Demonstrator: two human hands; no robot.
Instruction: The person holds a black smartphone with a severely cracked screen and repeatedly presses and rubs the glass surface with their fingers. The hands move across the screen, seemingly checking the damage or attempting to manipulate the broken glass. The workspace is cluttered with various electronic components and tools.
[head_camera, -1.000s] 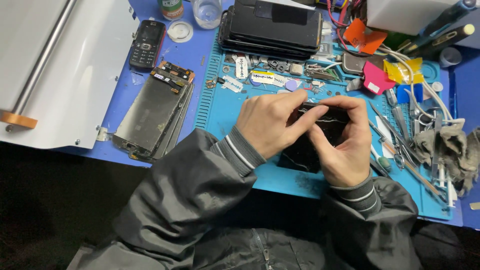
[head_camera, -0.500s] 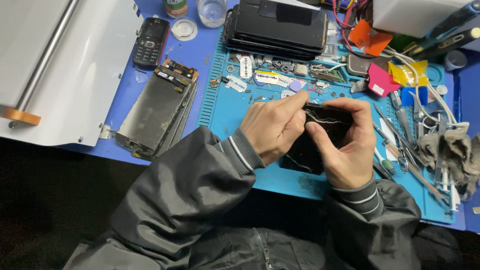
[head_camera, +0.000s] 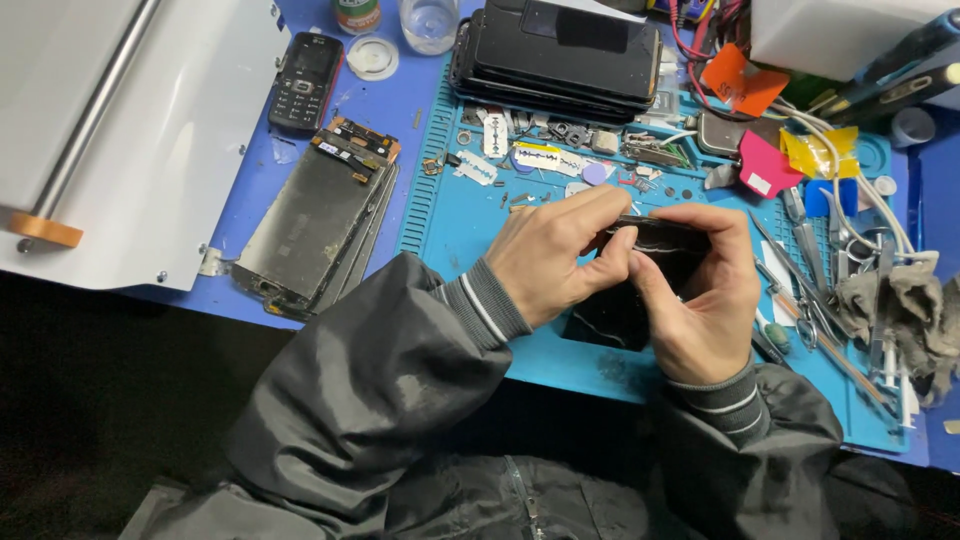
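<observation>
Over the near edge of the blue mat (head_camera: 470, 225) on the table, the left hand (head_camera: 555, 255) and right hand (head_camera: 700, 295) both grip a black phone (head_camera: 640, 290), glossy, its glass streaked with pale cracks, thumbs pressed to its upper face.

Work mat (head_camera: 470, 215) lying on table (head_camera: 390, 110), centre to right. Both hands meeting over mat's near-centre: left hand (head_camera: 555, 255) lying left of right hand (head_camera: 705, 300), cracked phone (head_camera: 640, 275) sitting between them. Stack of phones (head_camera: 560, 55) resting at mat's far edge. Small parts (head_camera: 560, 160) lying between stack and hands. Stacked screen panels (head_camera: 315, 215) lying left of mat; keypad phone (head_camera: 305, 68) sitting beyond them. Tweezers and tools (head_camera: 820, 270) lying right of hands; rag (head_camera: 910, 305) sitting at far right.
</observation>
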